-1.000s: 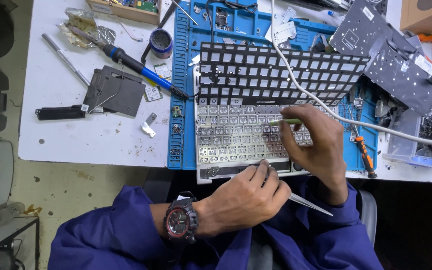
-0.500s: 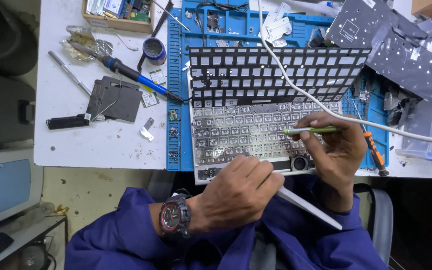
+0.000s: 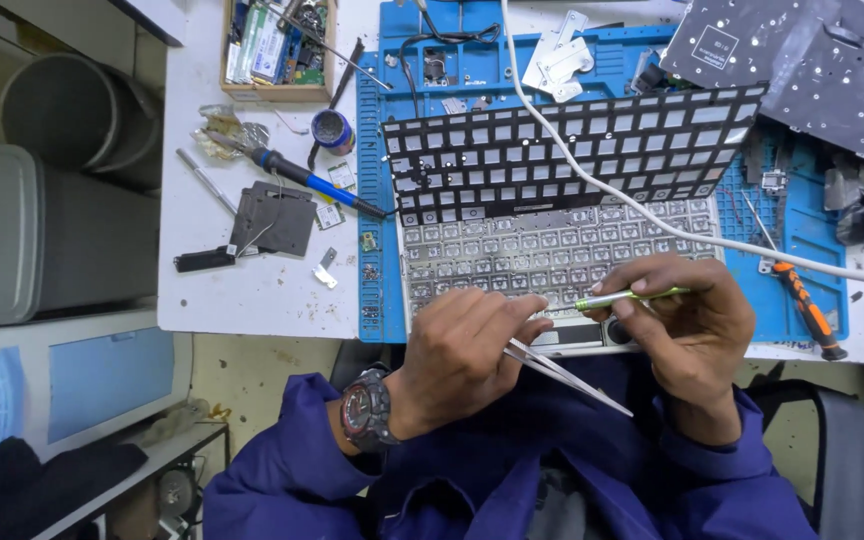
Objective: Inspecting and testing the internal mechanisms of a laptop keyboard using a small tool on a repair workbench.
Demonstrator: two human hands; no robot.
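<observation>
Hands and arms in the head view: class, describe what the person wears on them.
Both hands, the left hand and right hand, are bare, without gloves. Both arms have dark blue sleeves. The left wrist carries a chunky black wristwatch with red accents around its dial. No rings are visible.
</observation>
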